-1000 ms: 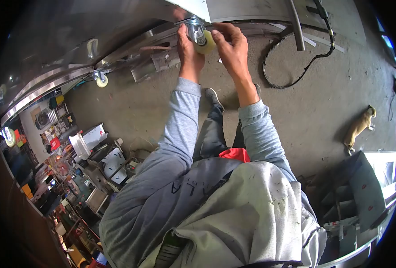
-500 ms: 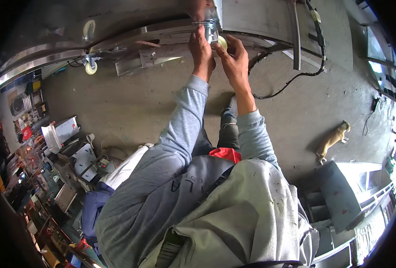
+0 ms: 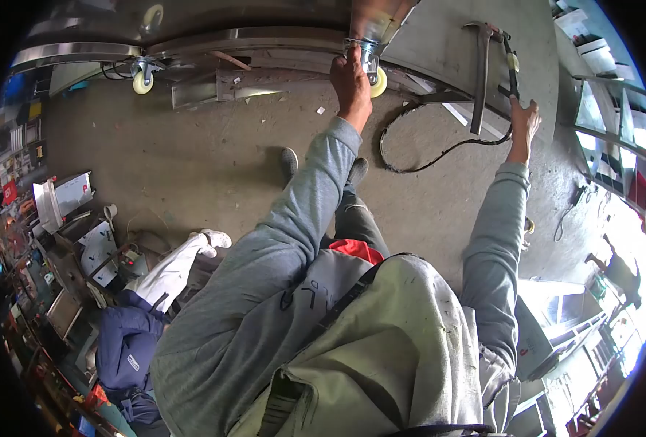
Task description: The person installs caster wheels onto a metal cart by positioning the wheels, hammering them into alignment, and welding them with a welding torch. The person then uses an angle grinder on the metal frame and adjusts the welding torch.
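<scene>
My left hand is closed on the metal bracket of a caster with a pale yellow wheel, at the corner of a shiny metal panel. Further right, my right hand is stretched out with thumb and fingers apart, beside a black cable and its handle-like end; whether it touches them I cannot tell. A hammer lies on the grey metal sheet, left of that hand. The cable loops down onto the floor.
A second caster is under the metal frame at upper left. A person in a dark blue top and light trousers is at lower left, near cluttered equipment. Metal cabinets stand at lower right, and shelving at upper right.
My right hand has left the caster and moved right to the cable. My left hand remains on the caster bracket. The view has shifted, showing more of the other person.
</scene>
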The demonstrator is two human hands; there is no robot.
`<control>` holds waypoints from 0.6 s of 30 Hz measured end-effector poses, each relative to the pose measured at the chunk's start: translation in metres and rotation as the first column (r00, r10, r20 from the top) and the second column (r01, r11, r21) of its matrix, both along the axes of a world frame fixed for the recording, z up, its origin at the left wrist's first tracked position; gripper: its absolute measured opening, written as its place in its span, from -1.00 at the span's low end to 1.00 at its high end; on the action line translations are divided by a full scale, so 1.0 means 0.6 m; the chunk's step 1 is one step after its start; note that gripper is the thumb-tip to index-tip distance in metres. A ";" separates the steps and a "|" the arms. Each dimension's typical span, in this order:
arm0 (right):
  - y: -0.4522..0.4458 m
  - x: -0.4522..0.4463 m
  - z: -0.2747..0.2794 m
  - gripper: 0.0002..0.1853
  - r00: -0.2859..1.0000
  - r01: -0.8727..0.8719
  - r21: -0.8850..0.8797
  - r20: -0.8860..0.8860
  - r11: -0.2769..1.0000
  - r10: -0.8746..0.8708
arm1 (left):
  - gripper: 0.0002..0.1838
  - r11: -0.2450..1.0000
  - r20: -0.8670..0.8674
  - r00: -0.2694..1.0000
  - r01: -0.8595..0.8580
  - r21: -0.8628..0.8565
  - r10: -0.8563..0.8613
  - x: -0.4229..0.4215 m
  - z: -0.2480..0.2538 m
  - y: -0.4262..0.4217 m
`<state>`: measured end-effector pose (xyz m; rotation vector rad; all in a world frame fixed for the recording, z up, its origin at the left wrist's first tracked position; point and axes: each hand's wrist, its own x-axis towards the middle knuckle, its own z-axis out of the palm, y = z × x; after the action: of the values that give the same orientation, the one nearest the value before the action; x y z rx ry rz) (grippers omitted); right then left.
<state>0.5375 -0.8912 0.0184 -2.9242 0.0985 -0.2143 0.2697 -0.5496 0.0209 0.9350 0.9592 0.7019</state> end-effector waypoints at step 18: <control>-0.043 -0.065 0.084 -0.64 0.981 -0.136 0.673 -0.012 0.727 0.195 | -0.42 0.995 -0.075 0.996 -0.038 0.087 0.045 0.010 -0.003 -0.007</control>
<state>0.4984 -0.9168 0.0687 -2.1910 -0.0670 -0.0133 0.2757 -0.5538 0.0190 1.0256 1.0253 0.7514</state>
